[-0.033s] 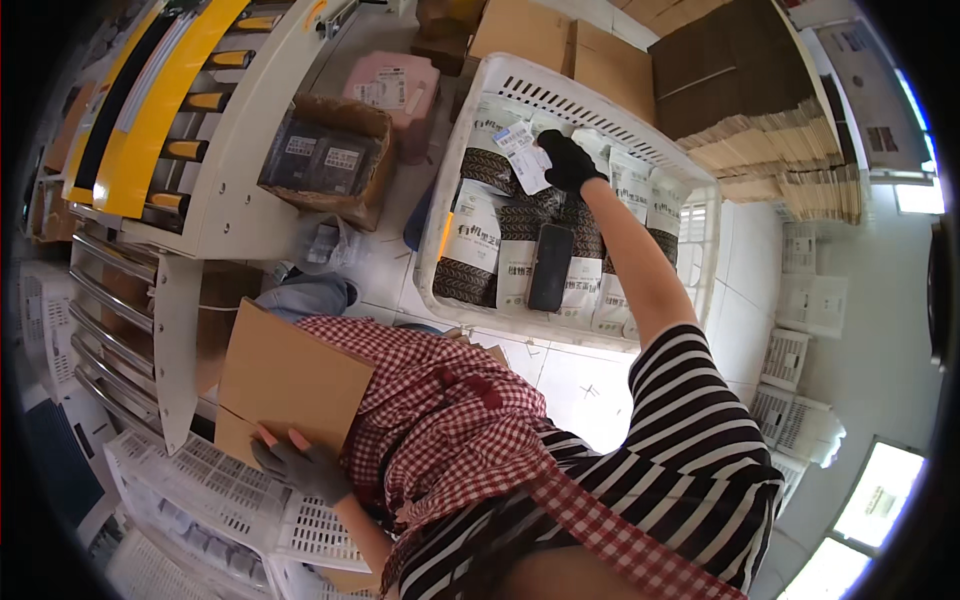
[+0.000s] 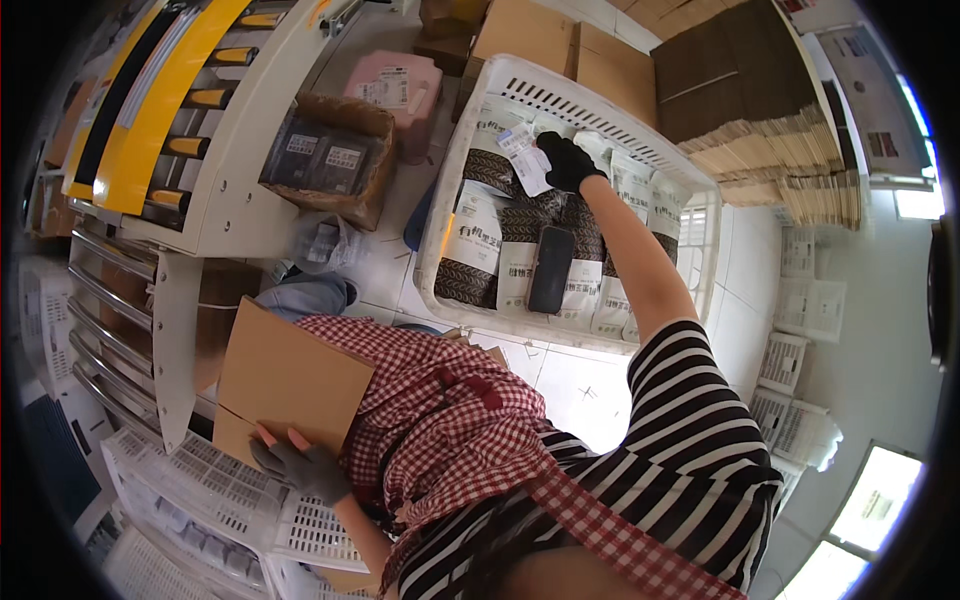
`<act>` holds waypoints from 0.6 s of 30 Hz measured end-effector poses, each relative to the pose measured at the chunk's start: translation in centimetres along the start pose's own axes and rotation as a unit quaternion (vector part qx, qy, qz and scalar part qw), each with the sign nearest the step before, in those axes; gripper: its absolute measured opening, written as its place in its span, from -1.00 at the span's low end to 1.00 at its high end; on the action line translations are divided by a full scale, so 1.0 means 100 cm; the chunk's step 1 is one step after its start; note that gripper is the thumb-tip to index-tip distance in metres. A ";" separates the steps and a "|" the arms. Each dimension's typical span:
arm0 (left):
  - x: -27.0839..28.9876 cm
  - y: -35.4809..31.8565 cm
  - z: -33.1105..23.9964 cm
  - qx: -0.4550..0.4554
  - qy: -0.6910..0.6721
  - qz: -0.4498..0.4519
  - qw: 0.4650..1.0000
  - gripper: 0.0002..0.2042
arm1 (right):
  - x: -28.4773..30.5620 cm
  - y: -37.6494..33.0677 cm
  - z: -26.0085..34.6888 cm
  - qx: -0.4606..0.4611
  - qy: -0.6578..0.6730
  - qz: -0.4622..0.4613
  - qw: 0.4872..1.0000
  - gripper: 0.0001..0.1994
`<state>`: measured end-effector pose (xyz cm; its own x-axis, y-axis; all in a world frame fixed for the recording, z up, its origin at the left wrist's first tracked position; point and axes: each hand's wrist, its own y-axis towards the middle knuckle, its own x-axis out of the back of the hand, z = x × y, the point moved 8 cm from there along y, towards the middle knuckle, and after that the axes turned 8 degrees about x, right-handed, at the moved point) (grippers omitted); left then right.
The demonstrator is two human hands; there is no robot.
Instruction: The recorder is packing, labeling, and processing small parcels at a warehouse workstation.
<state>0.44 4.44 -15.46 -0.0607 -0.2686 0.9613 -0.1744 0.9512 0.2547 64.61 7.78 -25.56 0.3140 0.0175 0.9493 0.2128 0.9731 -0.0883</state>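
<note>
Pale tiled floor (image 2: 585, 385) stretches through a crowded packing room, and over on the left we have a cream and yellow machine (image 2: 240, 150) with its row of rollers! Down beside it sits an open brown cardboard box (image 2: 381, 170) of dark packages, a pink plastic container (image 2: 398, 88) just beyond. Centre stage, though, is the white slotted plastic crate (image 2: 590, 114), packed with white pouches with dark patterned bands (image 2: 473, 235). Across those pouches reaches the right hand (image 2: 566, 162), in a black glove, its fingers closed on the right edge of a small white printed paper slip (image 2: 525, 160), which sits tilted over the pouches near the crate's far left corner. Nearer the front, a black rectangular phone (image 2: 551, 268) lies on top of the pouches, apart from the glove. Now down to the lower left: the left hand (image 2: 303, 470), grey glove with two fingertips bare, grips a folded brown cardboard piece (image 2: 292, 375), fingers spread on its lower part, thumb out of sight. That board leans right by the red-and-white checked apron (image 2: 450, 400), worn over a black-and-white striped top (image 2: 690, 420). Behind the crate, on the right, rises a thick stack of flattened cardboard (image 2: 765, 145), and white slotted crates (image 2: 215, 485) fill the lower left.
</note>
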 end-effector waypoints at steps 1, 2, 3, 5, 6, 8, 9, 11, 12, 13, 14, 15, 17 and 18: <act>0.000 0.000 0.000 -0.007 0.001 -0.004 1.000 -0.54 | -0.016 0.005 -0.005 -0.037 -0.047 0.109 0.992 -0.44; 0.000 0.000 -0.001 -0.016 0.002 -0.007 1.000 -0.55 | -0.018 0.009 -0.004 -0.032 -0.049 0.113 0.992 -0.44; 0.000 0.001 -0.001 -0.010 0.003 -0.006 1.000 -0.55 | -0.024 0.012 -0.003 -0.011 -0.083 0.137 0.987 -0.38; -0.002 0.003 -0.003 -0.010 0.013 -0.002 1.000 -0.55 | -0.032 0.017 -0.007 0.015 -0.124 0.175 0.977 -0.35; -0.002 0.003 -0.003 -0.006 0.014 0.001 1.000 -0.55 | -0.033 0.020 -0.008 0.018 -0.126 0.178 0.976 -0.35; 0.000 0.003 -0.005 -0.006 0.006 -0.008 1.000 -0.55 | -0.035 0.023 -0.009 0.039 -0.162 0.183 0.969 -0.34; 0.000 0.003 -0.004 -0.003 0.007 -0.006 1.000 -0.55 | -0.034 0.025 -0.005 0.042 -0.163 0.186 0.968 -0.34; -0.001 0.003 -0.003 0.001 0.016 -0.003 1.000 -0.55 | -0.033 0.026 0.002 0.056 -0.193 0.207 0.957 -0.36; -0.001 0.003 -0.004 0.003 0.016 -0.001 1.000 -0.55 | -0.035 0.023 -0.001 0.056 -0.194 0.209 0.957 -0.36; -0.001 0.004 -0.006 -0.002 0.012 -0.002 1.000 -0.55 | -0.032 0.022 0.000 0.079 -0.183 0.168 0.965 -0.40; -0.001 0.004 -0.007 -0.006 0.008 -0.003 1.000 -0.54 | -0.026 0.019 0.000 0.102 -0.171 0.127 0.972 -0.45; -0.001 0.004 -0.007 -0.006 0.007 -0.002 1.000 -0.54 | -0.023 0.015 -0.006 0.102 -0.172 0.128 0.971 -0.45; -0.003 0.006 -0.009 -0.010 0.006 0.005 1.000 -0.54 | -0.008 0.006 -0.017 0.111 -0.096 0.090 0.985 -0.53; -0.002 0.005 -0.007 -0.007 0.007 0.006 1.000 -0.54 | 0.013 0.000 -0.004 0.119 -0.084 0.058 0.988 -0.59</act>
<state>1.02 5.08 -15.44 -0.0485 -0.2552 0.9657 -0.1592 0.9564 0.2448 65.36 7.73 -24.41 0.1608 0.1505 0.9754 -0.0455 0.9884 -0.1450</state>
